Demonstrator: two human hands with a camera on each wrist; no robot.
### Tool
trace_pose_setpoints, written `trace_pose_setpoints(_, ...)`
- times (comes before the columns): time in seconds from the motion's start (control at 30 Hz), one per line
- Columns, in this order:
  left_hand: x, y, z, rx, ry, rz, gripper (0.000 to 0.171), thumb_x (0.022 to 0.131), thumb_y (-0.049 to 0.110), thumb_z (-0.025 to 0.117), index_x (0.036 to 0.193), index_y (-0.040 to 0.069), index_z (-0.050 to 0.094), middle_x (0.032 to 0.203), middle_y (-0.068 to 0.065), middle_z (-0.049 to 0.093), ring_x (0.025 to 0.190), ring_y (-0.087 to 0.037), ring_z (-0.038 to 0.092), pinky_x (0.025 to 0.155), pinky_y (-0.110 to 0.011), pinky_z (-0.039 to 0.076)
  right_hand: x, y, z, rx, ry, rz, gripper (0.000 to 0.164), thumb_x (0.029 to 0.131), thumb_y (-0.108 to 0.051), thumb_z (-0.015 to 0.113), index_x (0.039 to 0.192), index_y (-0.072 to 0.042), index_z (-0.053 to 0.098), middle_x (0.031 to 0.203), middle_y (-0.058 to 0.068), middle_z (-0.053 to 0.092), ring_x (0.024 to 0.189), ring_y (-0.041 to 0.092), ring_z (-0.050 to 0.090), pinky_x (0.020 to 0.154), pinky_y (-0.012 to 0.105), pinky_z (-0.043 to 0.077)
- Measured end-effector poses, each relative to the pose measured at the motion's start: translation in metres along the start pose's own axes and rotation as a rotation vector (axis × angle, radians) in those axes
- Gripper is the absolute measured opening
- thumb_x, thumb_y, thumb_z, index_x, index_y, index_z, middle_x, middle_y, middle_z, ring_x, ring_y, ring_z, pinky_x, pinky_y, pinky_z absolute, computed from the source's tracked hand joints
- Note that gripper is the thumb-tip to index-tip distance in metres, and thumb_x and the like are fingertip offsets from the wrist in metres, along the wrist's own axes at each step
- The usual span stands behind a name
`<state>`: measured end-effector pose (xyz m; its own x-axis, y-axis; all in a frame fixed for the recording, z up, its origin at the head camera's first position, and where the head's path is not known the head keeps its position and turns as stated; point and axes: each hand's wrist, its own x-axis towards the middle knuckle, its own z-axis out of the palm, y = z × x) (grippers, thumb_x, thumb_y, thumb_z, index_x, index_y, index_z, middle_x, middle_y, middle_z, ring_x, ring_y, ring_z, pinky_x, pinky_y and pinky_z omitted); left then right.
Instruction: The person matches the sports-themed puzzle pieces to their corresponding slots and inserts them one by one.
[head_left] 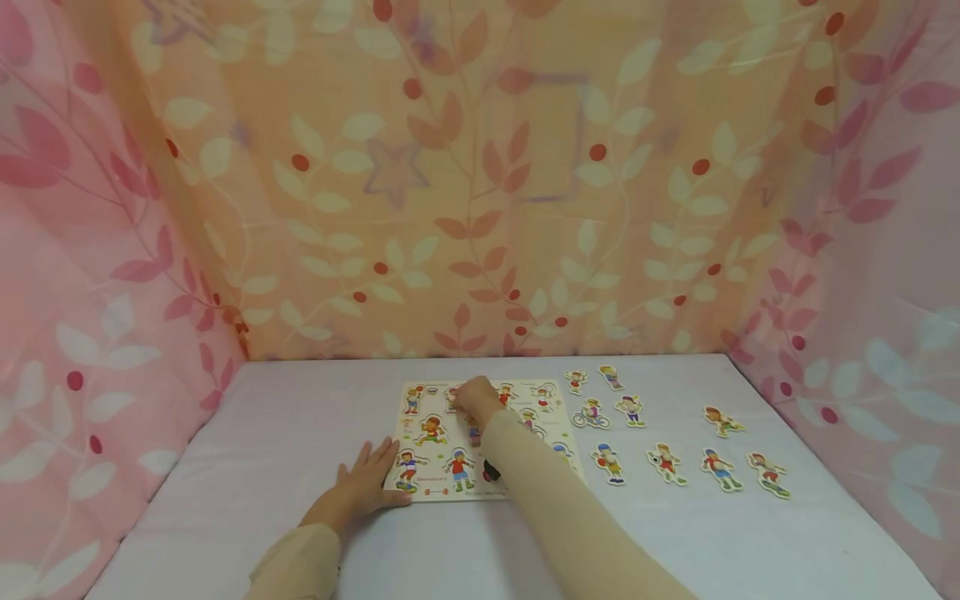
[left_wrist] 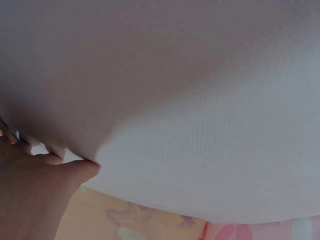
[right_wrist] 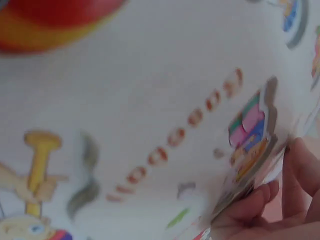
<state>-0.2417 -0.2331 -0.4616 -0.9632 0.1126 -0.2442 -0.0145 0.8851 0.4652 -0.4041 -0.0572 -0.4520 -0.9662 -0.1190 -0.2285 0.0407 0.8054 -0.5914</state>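
A white wooden puzzle board (head_left: 442, 446) with printed sports figures lies on the table. My left hand (head_left: 365, 479) rests at its near left corner, fingers extended and thumb against the near edge. In the left wrist view that hand (left_wrist: 45, 187) shows at the lower left. Over the board's back row, my right hand (head_left: 480, 398) pinches a figure-shaped puzzle piece (head_left: 451, 400) against the surface, largely covered by the fingers. In the right wrist view, bent fingers (right_wrist: 250, 207) are at the lower right, close to a colourful figure (right_wrist: 247, 130).
Right of the board lie several loose sports-figure pieces, among them a cyclist (head_left: 591, 414), a footballer (head_left: 666, 463) and a skateboarder (head_left: 768, 475). The table (head_left: 277, 417) has a white cloth. Patterned curtains (head_left: 465, 208) enclose the back and both sides. My right forearm crosses the board's right part.
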Motion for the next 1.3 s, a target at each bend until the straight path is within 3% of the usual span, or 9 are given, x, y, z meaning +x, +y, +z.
trace_pose_setpoints(0.13,0.003,-0.001,0.000,0.008,-0.008,0.000,0.099,0.079,0.044,0.077,0.151,-0.002,0.027,0.157,-0.024,0.019,0.142,-0.050,0.004,0.105,-0.075,0.002,0.002,0.003,-0.001,0.178,-0.032,0.021,0.013,0.084,-0.010,0.072,0.094,-0.001,0.074,0.086,0.008,0.061,0.060,0.016,0.048,0.050,0.023,0.040)
trace_pose_setpoints(0.37,0.005,-0.002,0.001,0.011,-0.021,-0.006,0.099,0.079,0.044,0.077,0.151,-0.002,0.026,0.157,-0.025,0.018,0.142,-0.051,0.004,0.104,-0.075,0.002,-0.004,0.005,-0.001,0.403,-0.068,0.082,0.028,0.082,0.002,0.067,0.108,-0.004,0.073,0.093,0.009,0.061,0.059,0.018,0.046,0.044,0.026,0.040)
trace_pose_setpoints(0.53,0.005,-0.007,0.000,0.010,-0.024,-0.014,0.100,0.079,0.045,0.076,0.151,-0.003,0.026,0.157,-0.025,0.017,0.142,-0.051,0.003,0.105,-0.075,0.001,-0.011,0.005,0.001,0.548,-0.106,0.059,0.034,0.085,0.003,0.066,0.118,-0.005,0.069,0.109,0.012,0.064,0.069,0.022,0.052,0.057,0.032,0.046)
trace_pose_setpoints(0.63,0.005,-0.009,-0.003,0.016,-0.020,-0.022,0.100,0.079,0.045,0.076,0.151,-0.003,0.025,0.157,-0.026,0.017,0.142,-0.051,0.003,0.105,-0.075,0.001,-0.015,0.006,0.002,0.624,-0.161,0.036,0.038,0.089,0.001,0.065,0.126,-0.005,0.064,0.128,0.017,0.058,0.092,0.029,0.058,0.076,0.042,0.051)
trace_pose_setpoints(0.8,0.010,-0.014,-0.002,0.014,-0.002,0.005,0.101,0.079,0.048,0.075,0.150,-0.003,0.026,0.156,-0.026,0.018,0.141,-0.052,0.004,0.103,-0.077,0.002,-0.016,0.007,0.000,0.600,-0.177,-0.012,0.044,0.091,-0.006,0.065,0.133,-0.003,0.057,0.139,0.019,0.050,0.120,0.036,0.052,0.099,0.053,0.044)
trace_pose_setpoints(1.03,0.022,-0.029,0.007,0.003,0.011,-0.006,0.107,0.076,0.055,0.074,0.152,0.000,0.024,0.158,-0.022,0.016,0.143,-0.049,0.001,0.104,-0.075,-0.002,-0.019,0.014,-0.002,0.562,-0.111,-0.103,0.042,0.090,-0.006,0.064,0.130,0.003,0.056,0.133,0.022,0.053,0.122,0.039,0.050,0.100,0.048,0.044)
trace_pose_setpoints(1.3,0.017,-0.024,-0.002,-0.008,-0.012,-0.031,0.105,0.077,0.051,0.076,0.152,-0.001,0.025,0.158,-0.023,0.016,0.143,-0.049,0.002,0.105,-0.074,-0.001,-0.036,0.025,-0.033,0.542,-0.065,-0.166,0.037,0.093,-0.009,0.061,0.128,0.004,0.057,0.131,0.021,0.055,0.122,0.042,0.049,0.098,0.055,0.044)
